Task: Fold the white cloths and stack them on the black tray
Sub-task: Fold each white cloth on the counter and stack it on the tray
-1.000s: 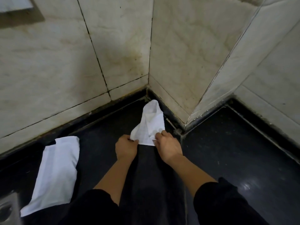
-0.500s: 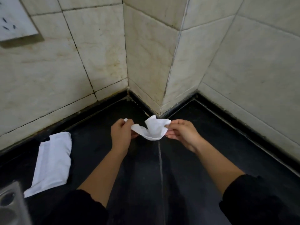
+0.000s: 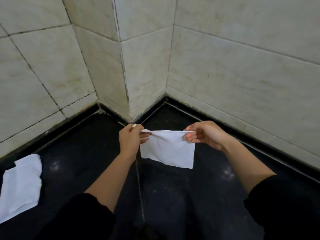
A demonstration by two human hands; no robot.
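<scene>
A small white cloth (image 3: 167, 148) hangs stretched flat in the air above the black counter. My left hand (image 3: 130, 139) pinches its upper left corner and my right hand (image 3: 206, 135) pinches its upper right corner, so the top edge is taut between them. A second white cloth (image 3: 20, 186) lies folded on the counter at the far left, partly cut off by the frame edge. No black tray is visible in this view.
The black stone counter (image 3: 83, 156) runs into a corner of pale marble wall tiles (image 3: 143, 66) that juts toward me. A seam (image 3: 140, 191) in the counter runs from the wall corner toward me. My black sleeves fill the bottom of the view.
Both hands lifted the small cloth off the counter and pulled apart, spreading it from a crumpled bunch into a flat hanging rectangle. The view swung right, pushing the folded cloth to the left edge.
</scene>
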